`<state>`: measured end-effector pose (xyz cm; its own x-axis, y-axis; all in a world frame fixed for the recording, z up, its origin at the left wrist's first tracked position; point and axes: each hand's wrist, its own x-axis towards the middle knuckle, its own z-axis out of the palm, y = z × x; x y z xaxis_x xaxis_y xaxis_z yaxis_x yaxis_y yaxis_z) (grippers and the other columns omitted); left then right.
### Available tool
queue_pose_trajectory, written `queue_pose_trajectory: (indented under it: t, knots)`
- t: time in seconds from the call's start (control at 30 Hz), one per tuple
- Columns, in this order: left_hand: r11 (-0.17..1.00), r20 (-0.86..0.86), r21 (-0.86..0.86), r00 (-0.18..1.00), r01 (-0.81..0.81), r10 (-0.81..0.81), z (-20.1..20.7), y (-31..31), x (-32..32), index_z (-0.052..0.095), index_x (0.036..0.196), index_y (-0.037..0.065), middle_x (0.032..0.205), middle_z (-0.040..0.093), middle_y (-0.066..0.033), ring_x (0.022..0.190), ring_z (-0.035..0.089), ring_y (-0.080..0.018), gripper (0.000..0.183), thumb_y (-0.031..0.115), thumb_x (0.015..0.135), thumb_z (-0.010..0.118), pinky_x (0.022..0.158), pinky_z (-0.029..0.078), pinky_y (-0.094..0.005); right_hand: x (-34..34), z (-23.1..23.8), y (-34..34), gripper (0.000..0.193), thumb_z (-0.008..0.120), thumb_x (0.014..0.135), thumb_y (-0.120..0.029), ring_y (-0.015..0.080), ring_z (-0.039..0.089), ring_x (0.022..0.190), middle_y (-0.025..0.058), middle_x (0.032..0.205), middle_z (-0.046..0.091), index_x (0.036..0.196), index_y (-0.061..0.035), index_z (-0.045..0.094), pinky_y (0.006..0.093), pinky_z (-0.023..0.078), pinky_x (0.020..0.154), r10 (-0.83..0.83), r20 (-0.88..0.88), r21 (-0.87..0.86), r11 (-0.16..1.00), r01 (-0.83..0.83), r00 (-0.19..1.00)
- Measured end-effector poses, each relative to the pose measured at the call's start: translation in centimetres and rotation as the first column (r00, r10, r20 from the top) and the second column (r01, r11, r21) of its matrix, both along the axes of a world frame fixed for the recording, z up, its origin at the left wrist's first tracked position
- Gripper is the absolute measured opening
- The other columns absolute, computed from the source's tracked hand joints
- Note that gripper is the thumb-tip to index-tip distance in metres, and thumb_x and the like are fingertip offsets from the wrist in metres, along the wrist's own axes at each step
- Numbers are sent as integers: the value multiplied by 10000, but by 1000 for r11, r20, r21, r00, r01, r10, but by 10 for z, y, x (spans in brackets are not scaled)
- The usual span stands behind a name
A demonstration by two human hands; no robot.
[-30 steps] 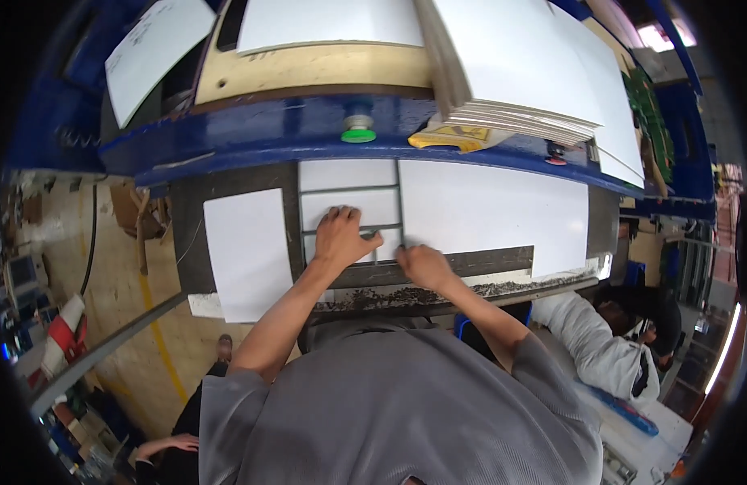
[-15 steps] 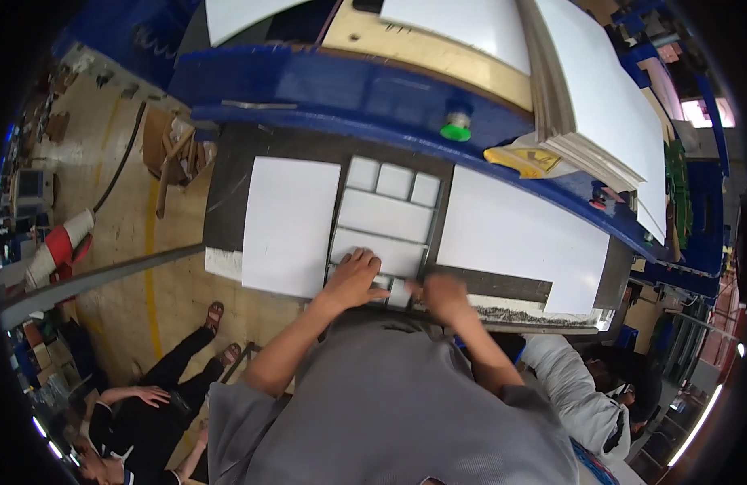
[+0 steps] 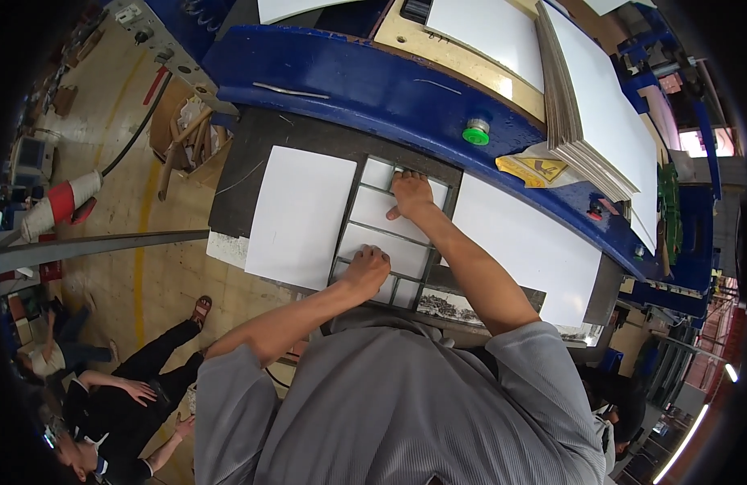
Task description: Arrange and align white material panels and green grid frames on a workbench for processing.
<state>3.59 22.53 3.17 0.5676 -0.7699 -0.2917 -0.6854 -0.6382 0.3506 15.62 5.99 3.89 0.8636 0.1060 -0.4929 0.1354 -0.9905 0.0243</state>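
A dark frame (image 3: 360, 184), parted by thin strips into several white rectangular fields, lies in the middle of the dark work surface. My left hand (image 3: 367, 273) rests on its lower part with the fingers curled together; whatever may be under the fingertips is hidden. My right hand (image 3: 413, 196) reaches across to the far part of the frame. Its fingertips lie near a strip by the small far fields, and its thumb stands apart on the white field below. I see nothing held in it.
White sheets (image 3: 301, 218) (image 3: 523, 242) lie left and right of the frame. Behind runs a blue machine edge (image 3: 341, 81) with a green button (image 3: 476, 132) and a stack of boards (image 3: 592, 105). A grey bar (image 3: 107, 245) juts out left. A person in black (image 3: 139, 396) is at the lower left.
My right hand has moved from the frame's near right corner to its far part. My left hand stays on the lower part, its fingers more curled. The view has shifted slightly.
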Motion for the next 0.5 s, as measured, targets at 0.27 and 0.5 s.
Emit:
queue_pose_trajectory:
  t: [0.27, 0.5]
  knots:
    - [989, 57, -123, 995, 86, -79, 15, -5, 14, 622, 903, -13, 944, 625, -178, 915, 627, -310, 250, -27, 654, 628, 718, 546, -379, -3, 11, -6, 686, 825, 625, -458, 309, 498, 1189, 158, 1190, 580, 1112, -17, 625, 407, 362, 1021, -62, -8, 92, 994, 63, 998]
    - [990, 120, -135, 991, -41, 58, 31, -14, -12, 618, 886, 6, 938, 598, -118, 941, 580, -269, 239, -38, 652, 604, 750, 518, -358, -24, 31, -25, 610, 426, 948, -528, 368, 588, 1037, 238, 1056, 618, 919, 30, 669, 492, 408, 952, -89, 57, 403, 913, 59, 994]
